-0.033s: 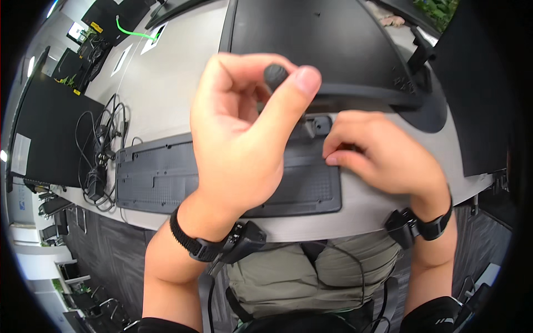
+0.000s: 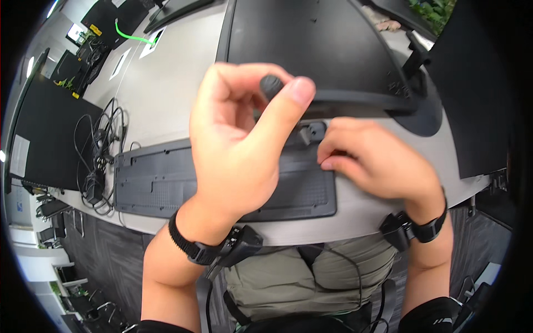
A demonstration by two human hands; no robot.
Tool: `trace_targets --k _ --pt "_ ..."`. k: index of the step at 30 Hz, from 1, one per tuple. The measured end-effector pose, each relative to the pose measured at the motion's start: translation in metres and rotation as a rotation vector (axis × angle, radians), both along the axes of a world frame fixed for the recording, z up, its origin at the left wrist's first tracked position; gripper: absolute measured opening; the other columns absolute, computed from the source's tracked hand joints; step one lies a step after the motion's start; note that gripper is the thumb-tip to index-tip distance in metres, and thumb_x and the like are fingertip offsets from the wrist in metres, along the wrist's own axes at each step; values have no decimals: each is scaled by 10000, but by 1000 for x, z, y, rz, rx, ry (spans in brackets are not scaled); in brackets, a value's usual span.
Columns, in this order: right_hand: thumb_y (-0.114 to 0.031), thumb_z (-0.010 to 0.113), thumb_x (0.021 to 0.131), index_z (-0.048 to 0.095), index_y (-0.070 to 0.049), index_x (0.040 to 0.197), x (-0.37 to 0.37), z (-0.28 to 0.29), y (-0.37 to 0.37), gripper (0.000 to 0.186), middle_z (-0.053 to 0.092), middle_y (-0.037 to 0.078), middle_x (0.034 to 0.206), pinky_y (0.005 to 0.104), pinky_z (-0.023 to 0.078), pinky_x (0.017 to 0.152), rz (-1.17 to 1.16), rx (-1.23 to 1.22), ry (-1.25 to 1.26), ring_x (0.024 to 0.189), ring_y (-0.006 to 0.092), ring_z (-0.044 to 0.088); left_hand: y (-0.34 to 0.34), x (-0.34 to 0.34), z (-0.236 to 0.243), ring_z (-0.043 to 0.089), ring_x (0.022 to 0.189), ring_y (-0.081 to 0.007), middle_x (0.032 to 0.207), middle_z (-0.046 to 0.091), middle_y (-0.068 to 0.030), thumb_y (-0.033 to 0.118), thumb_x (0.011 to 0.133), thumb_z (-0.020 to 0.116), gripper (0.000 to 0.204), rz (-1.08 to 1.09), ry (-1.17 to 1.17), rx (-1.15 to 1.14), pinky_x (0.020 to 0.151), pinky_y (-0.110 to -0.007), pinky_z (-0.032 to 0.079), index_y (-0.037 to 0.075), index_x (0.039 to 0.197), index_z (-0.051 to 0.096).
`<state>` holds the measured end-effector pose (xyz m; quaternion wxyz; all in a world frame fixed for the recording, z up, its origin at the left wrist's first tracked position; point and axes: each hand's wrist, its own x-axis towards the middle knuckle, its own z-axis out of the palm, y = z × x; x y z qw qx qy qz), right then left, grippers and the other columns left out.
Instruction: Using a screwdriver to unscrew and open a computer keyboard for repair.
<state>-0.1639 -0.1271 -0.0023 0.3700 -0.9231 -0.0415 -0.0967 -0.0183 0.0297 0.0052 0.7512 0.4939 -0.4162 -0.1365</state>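
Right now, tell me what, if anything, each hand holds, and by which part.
Left hand: a dark tool, by its handle. Right hand: near the right end of the keyboard; any hold cannot be told.

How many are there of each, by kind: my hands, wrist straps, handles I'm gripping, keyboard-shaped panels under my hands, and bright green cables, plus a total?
Left hand and right hand: 2
Left wrist strap and right wrist strap: 2
Dark handle: 1
Keyboard-shaped panel: 1
Green cable: 1
Total: 7

A grey desk (image 2: 161,105) carries an upturned keyboard (image 2: 158,180) and cables (image 2: 101,158)
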Motion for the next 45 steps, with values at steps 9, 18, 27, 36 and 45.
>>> trace_targets --k 9,18,27,36,45 --pt "-83 668 921 647 -14 989 -3 3 5 100 613 136 972 445 526 800 -16 -115 60 909 360 641 -3 -1 3 557 860 -92 1047 668 -94 -22 952 727 239 -31 51 -33 763 -256 477 56 1023 512" --pt "-121 709 909 688 -38 992 -4 4 8 119 648 105 987 435 541 828 -7 -191 -36 954 329 655 0 -2 5 553 856 -90 1042 657 -92 -12 957 716 222 -23 79 -11 755 -258 472 58 1006 511" --pt "-115 704 901 699 -30 998 -2 10 13 129 709 114 954 442 557 774 -46 -132 42 888 354 693 1 -2 4 538 876 -87 1059 657 -79 29 961 736 214 -27 97 29 785 -258 464 58 1008 529" --pt "-102 699 861 687 -5 1017 0 10 8 184 718 129 928 388 566 771 -35 -25 73 845 303 707 1 -2 4 535 858 -78 1045 649 -65 40 974 730 205 -48 92 12 782 -249 466 58 1006 529" --pt "-46 735 888 702 17 1017 -8 27 -32 147 708 31 861 255 519 700 -617 289 -165 746 95 628 -1 1 4 562 894 -68 1036 650 -41 55 1013 687 136 -26 153 -13 809 -239 475 48 1067 562"
